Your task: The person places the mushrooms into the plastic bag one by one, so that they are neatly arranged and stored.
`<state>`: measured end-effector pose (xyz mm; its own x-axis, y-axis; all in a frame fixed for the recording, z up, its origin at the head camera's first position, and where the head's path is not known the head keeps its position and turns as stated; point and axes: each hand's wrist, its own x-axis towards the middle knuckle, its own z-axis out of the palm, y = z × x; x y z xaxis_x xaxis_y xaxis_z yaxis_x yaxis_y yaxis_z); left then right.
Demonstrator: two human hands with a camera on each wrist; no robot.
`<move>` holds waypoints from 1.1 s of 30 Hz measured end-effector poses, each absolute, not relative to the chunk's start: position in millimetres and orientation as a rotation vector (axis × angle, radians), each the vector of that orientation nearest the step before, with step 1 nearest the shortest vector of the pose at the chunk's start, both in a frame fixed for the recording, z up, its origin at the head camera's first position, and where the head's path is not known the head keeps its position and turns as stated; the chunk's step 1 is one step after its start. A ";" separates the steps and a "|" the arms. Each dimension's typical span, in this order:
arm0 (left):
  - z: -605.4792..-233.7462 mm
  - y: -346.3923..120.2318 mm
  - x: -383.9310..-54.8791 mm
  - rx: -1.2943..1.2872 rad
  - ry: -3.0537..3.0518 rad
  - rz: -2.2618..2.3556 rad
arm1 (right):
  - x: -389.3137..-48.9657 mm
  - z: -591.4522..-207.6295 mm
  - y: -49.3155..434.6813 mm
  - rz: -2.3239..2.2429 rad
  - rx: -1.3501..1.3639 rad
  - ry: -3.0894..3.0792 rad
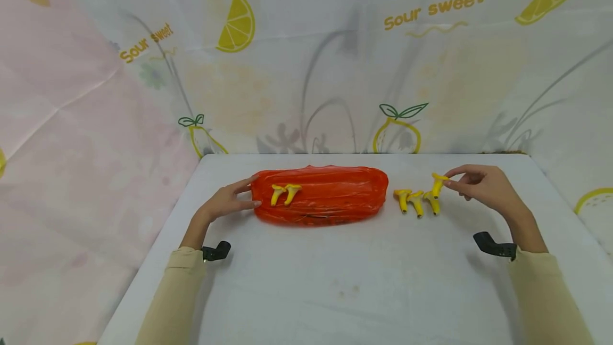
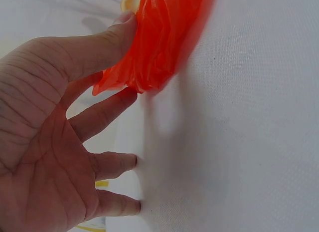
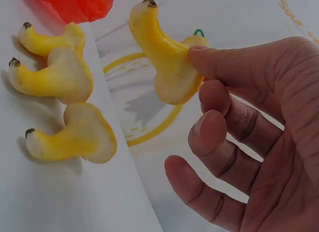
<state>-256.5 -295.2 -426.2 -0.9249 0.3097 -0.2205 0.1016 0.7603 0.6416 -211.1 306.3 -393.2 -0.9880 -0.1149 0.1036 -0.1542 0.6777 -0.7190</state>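
Note:
An oblong object covered in wrinkled red plastic (image 1: 330,196) lies across the table. My left hand (image 1: 222,204) holds its left end between thumb and fingers, the thumb (image 2: 122,35) against the red plastic. Two yellow chanterelle mushrooms (image 1: 292,191) lie on the red surface near that hand. Right of the red object, my right hand (image 1: 483,188) pinches another yellow chanterelle (image 3: 167,57) by its cap between thumb and forefinger, stem end pointing away from the palm. Three more chanterelles (image 3: 82,134) lie in a row on the table beside it. What the plastic covers is hidden.
The white tabletop (image 1: 335,281) reaches back to a printed cloth (image 1: 306,68) with lemons and lettering hanging behind it. A black wrist camera (image 1: 493,244) is strapped on the right wrist, another (image 1: 217,251) on the left.

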 end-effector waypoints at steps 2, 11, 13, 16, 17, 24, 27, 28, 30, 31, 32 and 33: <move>-426.3 -295.1 -257.0 0.313 2.643 0.938 | -214.3 -392.5 300.5 1.243 0.255 -2.824; -427.0 -295.8 -258.2 0.304 2.652 0.915 | -228.9 -389.2 270.2 1.298 0.325 -2.790; -427.4 -295.7 -257.9 0.305 2.648 0.919 | -232.0 -388.0 262.8 1.312 0.342 -2.797; -427.8 -295.4 -257.2 0.300 2.642 0.928 | -236.3 -386.5 252.4 1.323 0.365 -2.796; -427.6 -295.2 -256.8 0.296 2.641 0.934 | -238.0 -386.3 248.9 1.329 0.375 -2.792; -427.8 -294.9 -256.0 0.317 2.651 0.934 | -248.3 -386.8 225.0 1.394 0.393 -2.787; -429.0 -295.8 -256.0 0.317 2.658 0.925 | -253.0 -388.4 215.2 1.409 0.406 -2.793; -429.1 -295.9 -256.0 0.320 2.661 0.921 | -254.6 -389.3 212.1 1.411 0.414 -2.794; -429.4 -296.0 -256.2 0.323 2.663 0.920 | -257.5 -391.1 206.0 1.426 0.428 -2.794; -429.3 -296.1 -256.1 0.327 2.664 0.921 | -258.9 -391.9 202.8 1.437 0.437 -2.793; -429.5 -296.1 -256.2 0.327 2.663 0.920 | -260.3 -392.5 199.2 1.447 0.441 -2.793; -429.3 -296.1 -256.3 0.326 2.664 0.921 | -261.5 -392.6 195.4 1.458 0.444 -2.791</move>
<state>-256.3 -296.1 -429.3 -0.9282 0.3079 -0.2088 0.1132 0.7684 0.6299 -261.5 195.4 -392.6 -0.9602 -0.2630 0.0939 -0.2273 0.5406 -0.8100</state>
